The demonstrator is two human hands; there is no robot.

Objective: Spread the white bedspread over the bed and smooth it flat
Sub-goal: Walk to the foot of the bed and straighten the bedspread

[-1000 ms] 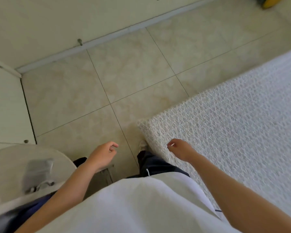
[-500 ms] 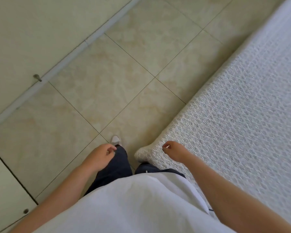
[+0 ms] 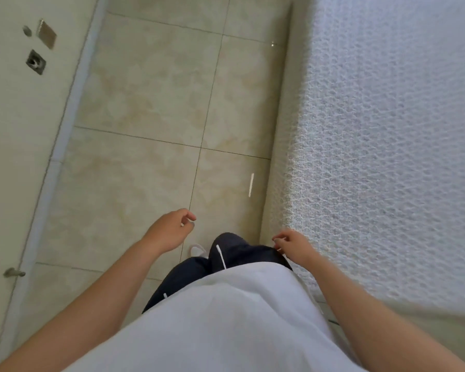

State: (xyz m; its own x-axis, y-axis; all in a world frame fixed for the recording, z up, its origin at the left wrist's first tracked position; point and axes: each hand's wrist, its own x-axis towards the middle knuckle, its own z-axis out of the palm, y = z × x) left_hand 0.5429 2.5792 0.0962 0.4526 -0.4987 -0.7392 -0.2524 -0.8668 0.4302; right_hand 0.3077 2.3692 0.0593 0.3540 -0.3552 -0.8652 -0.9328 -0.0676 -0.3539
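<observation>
the white, waffle-textured woven bedspread (image 3: 387, 157) lies over the bed just right of the right hand (image 3: 293, 247), draping down its side. both hands hang loosely curled, grip released, holding nothing; the left hand (image 3: 169, 232) hovers over the beige tiled floor (image 3: 151, 103).

The white bedspread (image 3: 387, 157) covers the bed along the right side, its textured surface lying flat and its edge hanging down toward the tiled floor (image 3: 151, 130). Just beside that hanging edge, the right hand (image 3: 293, 247) hovers with fingers loosely curled and nothing in it, while the left hand (image 3: 169, 232) hangs farther from the bedspread over the floor, likewise empty and half curled. Farthest from the bedspread, past the floor, stands a pale wall (image 3: 19, 130) with a baseboard.
</observation>
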